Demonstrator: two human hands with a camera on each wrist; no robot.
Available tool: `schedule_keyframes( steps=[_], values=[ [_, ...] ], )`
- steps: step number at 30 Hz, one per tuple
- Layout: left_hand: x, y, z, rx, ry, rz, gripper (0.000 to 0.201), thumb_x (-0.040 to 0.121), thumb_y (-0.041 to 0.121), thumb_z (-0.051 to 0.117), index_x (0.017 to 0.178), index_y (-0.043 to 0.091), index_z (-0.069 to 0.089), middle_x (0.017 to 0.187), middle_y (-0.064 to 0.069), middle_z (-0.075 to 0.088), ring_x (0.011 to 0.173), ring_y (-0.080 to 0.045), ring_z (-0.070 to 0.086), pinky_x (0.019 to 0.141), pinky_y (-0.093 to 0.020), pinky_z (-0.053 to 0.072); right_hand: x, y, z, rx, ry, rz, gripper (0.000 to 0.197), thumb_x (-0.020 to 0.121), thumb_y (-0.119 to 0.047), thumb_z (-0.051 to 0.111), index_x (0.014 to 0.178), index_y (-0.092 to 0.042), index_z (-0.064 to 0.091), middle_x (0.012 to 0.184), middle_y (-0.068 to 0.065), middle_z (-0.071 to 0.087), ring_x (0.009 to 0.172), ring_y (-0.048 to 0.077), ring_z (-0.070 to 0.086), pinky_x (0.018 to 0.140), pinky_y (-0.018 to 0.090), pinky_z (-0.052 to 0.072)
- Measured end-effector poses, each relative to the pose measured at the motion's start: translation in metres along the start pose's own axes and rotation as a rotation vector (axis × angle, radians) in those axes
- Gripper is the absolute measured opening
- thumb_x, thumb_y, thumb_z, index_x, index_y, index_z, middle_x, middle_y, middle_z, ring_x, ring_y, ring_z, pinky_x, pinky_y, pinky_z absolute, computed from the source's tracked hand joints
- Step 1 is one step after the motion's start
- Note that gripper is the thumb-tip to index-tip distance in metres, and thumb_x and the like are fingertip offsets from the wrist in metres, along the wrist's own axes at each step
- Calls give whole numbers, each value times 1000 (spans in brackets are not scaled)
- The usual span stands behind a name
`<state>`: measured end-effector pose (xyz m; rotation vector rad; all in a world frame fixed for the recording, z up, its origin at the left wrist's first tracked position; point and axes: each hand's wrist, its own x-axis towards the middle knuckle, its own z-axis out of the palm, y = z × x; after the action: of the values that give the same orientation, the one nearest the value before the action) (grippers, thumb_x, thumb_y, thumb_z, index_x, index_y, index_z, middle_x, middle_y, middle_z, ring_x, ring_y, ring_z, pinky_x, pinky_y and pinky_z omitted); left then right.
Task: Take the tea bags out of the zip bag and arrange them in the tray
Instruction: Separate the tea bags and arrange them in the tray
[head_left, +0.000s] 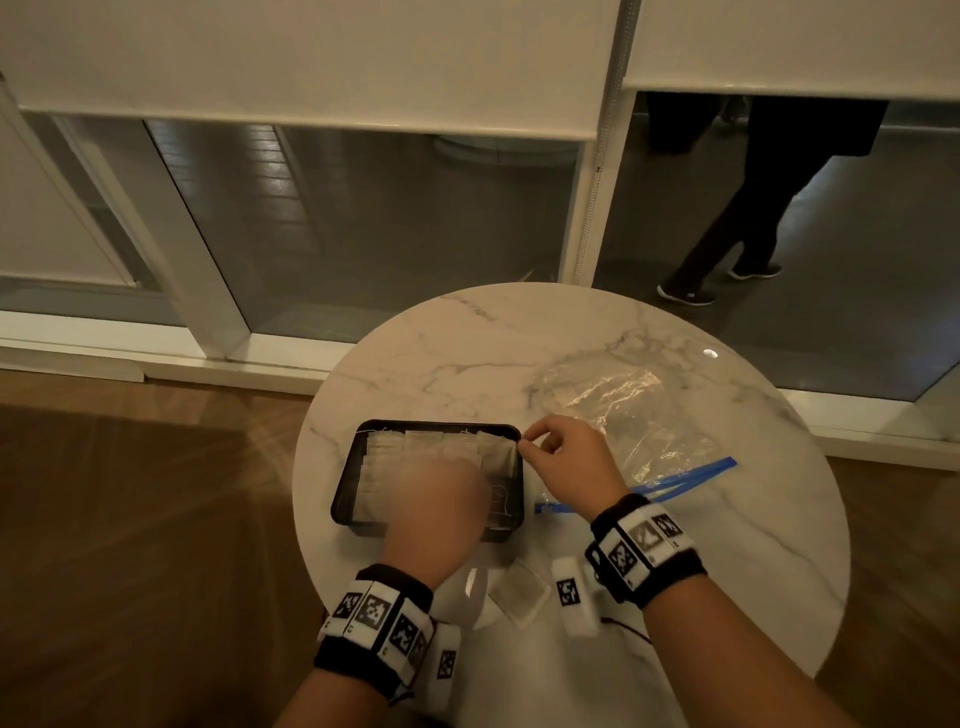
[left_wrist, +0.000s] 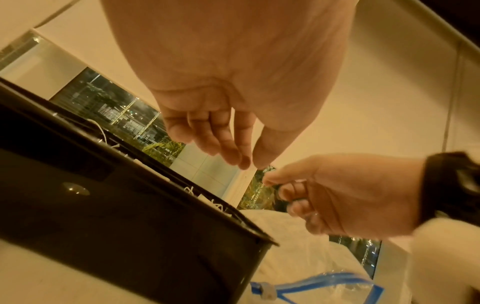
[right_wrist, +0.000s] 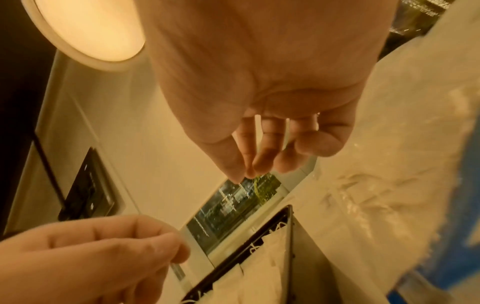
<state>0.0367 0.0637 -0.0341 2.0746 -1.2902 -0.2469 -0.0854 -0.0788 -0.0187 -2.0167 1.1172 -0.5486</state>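
A black tray (head_left: 343, 499) on the round marble table (head_left: 519, 338) holds rows of pale tea bags (head_left: 415, 452). My left hand (head_left: 441, 504) hovers over the tray's near right part; its fingertips (left_wrist: 253, 164) meet in a pinch, and in the right wrist view a thin pale tea bag edge (right_wrist: 178, 271) hangs below them. My right hand (head_left: 525, 441) pinches a fine tea bag string beside the tray's far right corner. The clear zip bag (head_left: 634, 410) with a blue seal (head_left: 675, 478) lies flat to the right. One loose tea bag (head_left: 519, 592) lies near the table's front.
A white marker block (head_left: 571, 597) lies beside the loose tea bag. The table's edge curves close on the left of the tray. Behind the glass wall, a person's legs (head_left: 753, 208) pass at the far right.
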Motion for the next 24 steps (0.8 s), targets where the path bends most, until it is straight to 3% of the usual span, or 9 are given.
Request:
schedule_keyframes(
  steps=[2,4,7,9,12,15,19,24],
  values=[
    [-4,4,-7,-32,-51,-41,15,94,40,62,86,28,68,71,10,64,68,-5,60,64,-27,53,-21,5,-5,54,22,51,3,90,-28,70,88,-25,69,67,-2,63,60,9,59,56,19,42],
    [-8,6,-9,25,-133,-54,22,93,45,63,80,28,70,66,8,66,64,-5,62,62,-28,54,-38,12,-6,59,11,82,4,90,-27,70,88,-23,71,68,-3,65,61,7,61,56,17,44],
    [-12,4,-9,154,-297,-86,33,89,49,67,67,24,70,61,5,65,59,-7,61,59,-28,53,-54,23,-1,-9,-120,117,6,89,-25,71,86,-22,75,73,-7,69,71,6,65,67,20,50],
    [-14,-2,-5,213,-401,-134,34,86,49,70,63,23,71,61,5,67,59,-7,63,65,-31,58,-61,30,3,-66,-238,142,5,88,-22,73,87,-20,76,77,-8,68,74,3,63,74,22,51],
    [-17,-10,5,271,-518,-186,21,84,47,74,79,27,76,74,8,70,71,-5,66,78,-32,60,-68,36,12,-202,-358,160,20,86,-27,76,103,-18,73,98,-3,68,88,8,62,82,24,51],
    [-24,-12,19,292,-580,-201,25,81,48,77,98,29,73,93,11,69,86,-4,64,86,-30,57,-74,40,25,-343,-431,196,39,80,-30,81,113,-21,65,108,-1,63,96,14,59,85,26,50],
    [-29,-9,30,323,-576,-209,39,73,50,82,105,34,66,102,13,65,90,-5,62,87,-29,56,-80,41,36,-388,-359,162,31,77,-24,81,102,-26,64,102,-3,61,92,16,61,86,31,54],
    [-31,-9,31,297,-566,-201,36,76,52,78,106,37,64,101,14,64,90,-4,62,88,-31,56,-82,42,35,-346,-358,133,10,85,-23,74,94,-25,68,96,-3,65,88,15,64,85,31,55]
  ],
)
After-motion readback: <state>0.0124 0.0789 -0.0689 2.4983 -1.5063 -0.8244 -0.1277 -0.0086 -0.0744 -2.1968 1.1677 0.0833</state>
